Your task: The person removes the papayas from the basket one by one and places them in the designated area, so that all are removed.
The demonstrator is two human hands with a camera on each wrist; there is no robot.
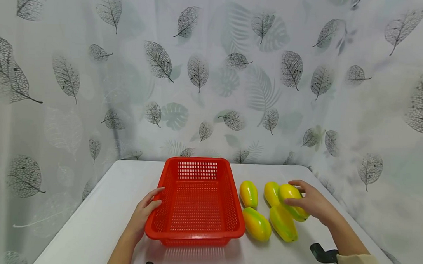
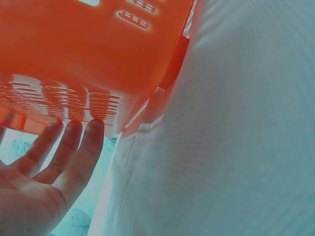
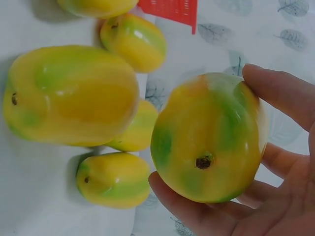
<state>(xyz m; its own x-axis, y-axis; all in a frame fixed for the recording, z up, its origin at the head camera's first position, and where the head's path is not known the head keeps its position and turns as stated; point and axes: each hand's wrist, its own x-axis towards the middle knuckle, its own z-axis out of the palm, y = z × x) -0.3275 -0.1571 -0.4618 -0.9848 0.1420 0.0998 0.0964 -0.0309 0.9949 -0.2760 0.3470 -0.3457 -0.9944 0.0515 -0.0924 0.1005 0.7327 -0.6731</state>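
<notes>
A red plastic basket (image 1: pixel 196 237) with slotted walls stands on the white table. My left hand (image 1: pixel 143 212) is at its left side; in the left wrist view the fingers (image 2: pixel 91 140) are extended, their tips against the basket's slotted wall (image 2: pixel 74 54). My right hand (image 1: pixel 310 201) grips a glossy yellow-green papaya (image 1: pixel 289 192), thumb on one side and fingers on the other. Seen from the right wrist, its dark stem end faces the camera, and the held papaya (image 3: pixel 206 140) is beside the other ones. In the head view it overlaps two papayas behind and below it.
More papayas lie right of the basket: one papaya (image 1: pixel 248 194) near its far right side, another papaya (image 1: pixel 257 225) at its near right corner, a long papaya (image 1: pixel 283 224) below the held one. A leaf-patterned curtain (image 1: pixel 213 77) surrounds the white table (image 1: pixel 100 217).
</notes>
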